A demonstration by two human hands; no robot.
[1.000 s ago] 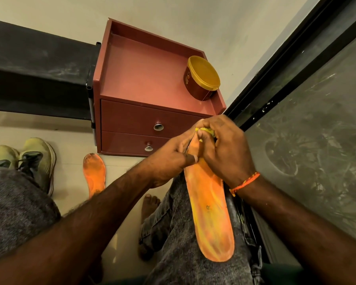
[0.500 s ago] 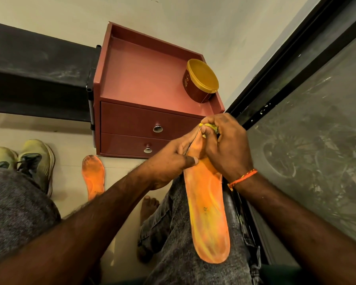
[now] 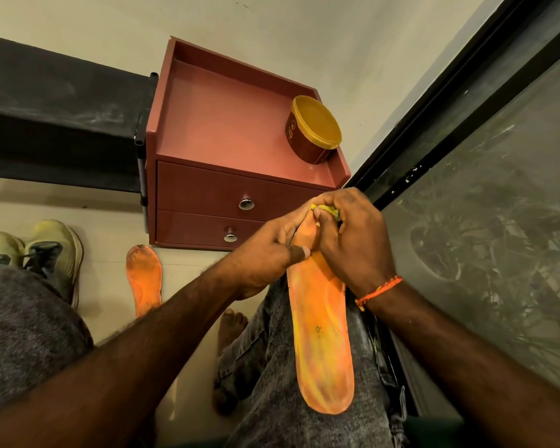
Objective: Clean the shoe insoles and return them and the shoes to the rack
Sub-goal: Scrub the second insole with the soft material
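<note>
Red-brown two-drawer cabinet (image 3: 227, 195) is the landmark. Yellow-green sneakers (image 3: 46, 250) on the floor left of it. Long orange foam insole (image 3: 320, 334) on the lap in front of it, toe end pinched by left hand (image 3: 269, 257). Second orange insole (image 3: 144, 279) on the floor at its base. Right hand (image 3: 353, 240) fingers curled round a yellow-green cloth wad (image 3: 325, 210), pressed on the toe end.

A single wide-angle view is taken from the head of a seated person and is aimed steeply downward over the lap. The forearms are seen close up, entering from 6 and 5 o'clock. The drawer unit (image 3: 240, 163) is framed toward 12 o'clock, the floor (image 3: 110, 234) at 9 o'clock, the dark glass panel (image 3: 485, 221) at 3 o'clock. Straight edges are bowed by the lens. No second view is provided.
</note>
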